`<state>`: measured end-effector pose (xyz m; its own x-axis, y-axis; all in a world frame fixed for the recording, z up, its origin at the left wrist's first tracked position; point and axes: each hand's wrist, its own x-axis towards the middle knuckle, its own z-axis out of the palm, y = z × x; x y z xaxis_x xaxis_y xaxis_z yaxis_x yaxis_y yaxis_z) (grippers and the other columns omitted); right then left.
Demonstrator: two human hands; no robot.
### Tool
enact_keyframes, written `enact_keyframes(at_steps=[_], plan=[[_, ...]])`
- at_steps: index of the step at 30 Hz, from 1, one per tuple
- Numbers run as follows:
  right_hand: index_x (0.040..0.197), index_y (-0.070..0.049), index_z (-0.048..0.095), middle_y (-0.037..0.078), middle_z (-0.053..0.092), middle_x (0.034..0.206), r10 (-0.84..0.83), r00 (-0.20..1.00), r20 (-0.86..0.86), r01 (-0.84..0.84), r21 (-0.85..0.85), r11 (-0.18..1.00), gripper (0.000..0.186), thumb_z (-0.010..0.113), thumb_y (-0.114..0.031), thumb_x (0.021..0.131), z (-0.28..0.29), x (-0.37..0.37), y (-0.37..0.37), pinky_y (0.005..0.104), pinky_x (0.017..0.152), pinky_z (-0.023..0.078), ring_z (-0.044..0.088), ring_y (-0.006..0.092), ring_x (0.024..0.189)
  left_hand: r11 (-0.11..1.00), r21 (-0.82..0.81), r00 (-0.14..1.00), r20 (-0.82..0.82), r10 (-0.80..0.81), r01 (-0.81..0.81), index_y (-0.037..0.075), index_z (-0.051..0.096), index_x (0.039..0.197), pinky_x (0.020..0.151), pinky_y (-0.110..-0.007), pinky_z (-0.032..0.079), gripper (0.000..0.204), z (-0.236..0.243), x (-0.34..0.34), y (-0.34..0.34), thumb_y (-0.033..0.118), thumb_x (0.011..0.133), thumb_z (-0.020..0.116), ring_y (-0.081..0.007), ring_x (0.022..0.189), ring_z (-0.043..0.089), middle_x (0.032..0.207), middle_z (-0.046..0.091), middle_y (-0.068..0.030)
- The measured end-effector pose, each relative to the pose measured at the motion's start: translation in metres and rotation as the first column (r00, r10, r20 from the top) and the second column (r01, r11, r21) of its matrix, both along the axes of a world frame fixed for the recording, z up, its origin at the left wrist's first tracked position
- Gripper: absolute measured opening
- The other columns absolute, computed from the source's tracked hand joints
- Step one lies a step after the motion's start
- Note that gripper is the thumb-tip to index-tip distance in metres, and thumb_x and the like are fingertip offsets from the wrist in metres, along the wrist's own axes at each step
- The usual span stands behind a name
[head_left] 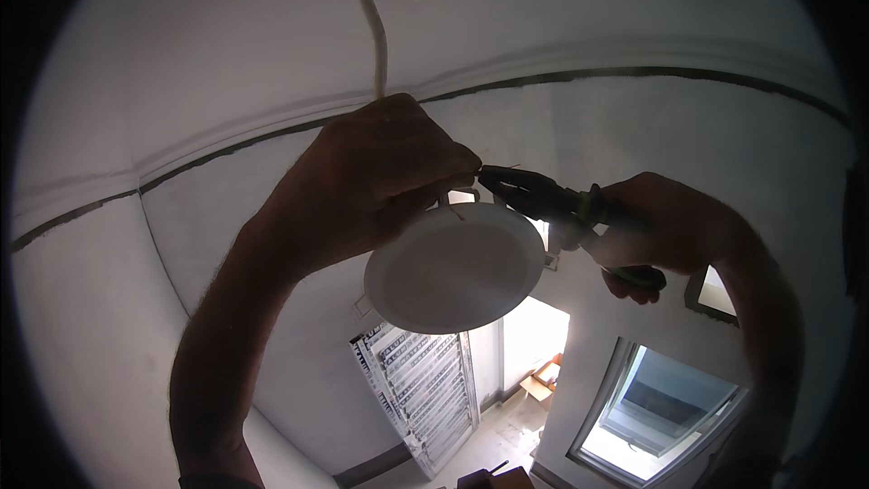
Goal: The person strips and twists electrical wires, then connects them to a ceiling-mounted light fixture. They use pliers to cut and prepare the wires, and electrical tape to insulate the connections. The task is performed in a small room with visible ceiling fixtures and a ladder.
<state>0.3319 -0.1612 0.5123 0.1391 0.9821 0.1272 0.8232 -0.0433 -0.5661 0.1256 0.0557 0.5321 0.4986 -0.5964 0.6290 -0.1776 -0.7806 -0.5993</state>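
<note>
Both hands are raised to the middle of the frame. Left hand [385,172]: fingers folded in, thumb and fingertips pressed together at the nose of the pliers [543,199]; they seem to pinch a wire, though the spot is too dark to be sure. Right hand [683,222], right of centre, is wrapped around the pliers' handles, nose pointing left. Whether the jaws are closed on anything cannot be told. A thin strand [515,166] shows just above the nose.

Just under the left hand, at the centre, is the light [453,272], a round white disc, tilted; whether the fingers touch its rim is unclear. A small red wire [459,214] shows against its upper edge. From the top of the frame the cable [367,18] drops to the left hand, where knuckles hide its end.

For good work here, I would pinch firmly just behind the bite, keep the fingertips out of the jaws, squeeze gently so as not to nick the strand, and let no weight of the light drag on thin wires.

The light itself hides much behind it, and glare from the doorway [539,326] leaves the near side in shadow, making the wires hard to see. A wrapped panel [421,389] leans at lower centre, a roof window [656,407] is at lower right, and a small opening [718,294] lies beside the right wrist.
</note>
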Motion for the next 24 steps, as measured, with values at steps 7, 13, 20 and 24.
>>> enact_keyframes(at_steps=[7,13,20,24], plan=[[0.121,-0.003,0.054,0.013,0.071,0.083,-0.12,0.989,0.088,0.108,0.124,0.986,0.052,0.08,-0.002,0.075,0.001,-0.01,-0.011,0.0377,0.06,0.063,0.073,0.0242,0.062,1.0,-0.014,1.0,0.006,-0.025,0.025,0.01,0.075,0.102,0.068,-0.032,0.055,0.018,-0.002,0.005,0.006,0.004,0.085,0.078,-0.015,0.078,0.067,0.085,0.074,-0.0011],[0.129,-0.005,0.055,0.01,0.068,0.097,-0.538,0.412,0.735,-0.365,0.674,0.642,0.069,0.082,-0.015,0.067,-0.044,0.027,0.01,0.0414,0.073,0.058,0.069,0.0281,0.085,0.998,-0.063,1.0,0.01,-0.003,0.003,0.01,0.074,0.1,0.067,-0.031,0.055,0.019,-0.001,0.001,0.003,-0.001,0.085,0.075,-0.0135,0.077,0.067,0.083,0.073,-0.0001],[0.129,-0.007,0.06,0.01,0.067,0.091,-0.537,0.516,0.668,-0.307,0.729,0.612,0.055,0.07,-0.02,0.077,-0.05,0.026,0.013,0.0416,0.068,0.057,0.067,0.0232,0.075,1.0,-0.024,1.0,0.029,0.007,-0.006,0.009,0.074,0.1,0.067,-0.03,0.054,0.017,0.0,-0.002,0.003,0.001,0.085,0.076,-0.0137,0.077,0.066,0.081,0.072,0.0],[0.118,-0.002,0.066,0.012,0.068,0.078,-0.16,0.873,0.461,-0.017,0.355,0.935,0.038,0.054,-0.022,0.088,-0.02,0.009,0.0,0.0427,0.068,0.058,0.07,0.0221,0.067,0.999,0.012,0.999,0.01,0.03,-0.03,0.01,0.073,0.1,0.068,-0.031,0.055,0.017,-0.002,-0.007,0.004,0.004,0.084,0.078,-0.0157,0.078,0.068,0.081,0.072,-0.0005]])
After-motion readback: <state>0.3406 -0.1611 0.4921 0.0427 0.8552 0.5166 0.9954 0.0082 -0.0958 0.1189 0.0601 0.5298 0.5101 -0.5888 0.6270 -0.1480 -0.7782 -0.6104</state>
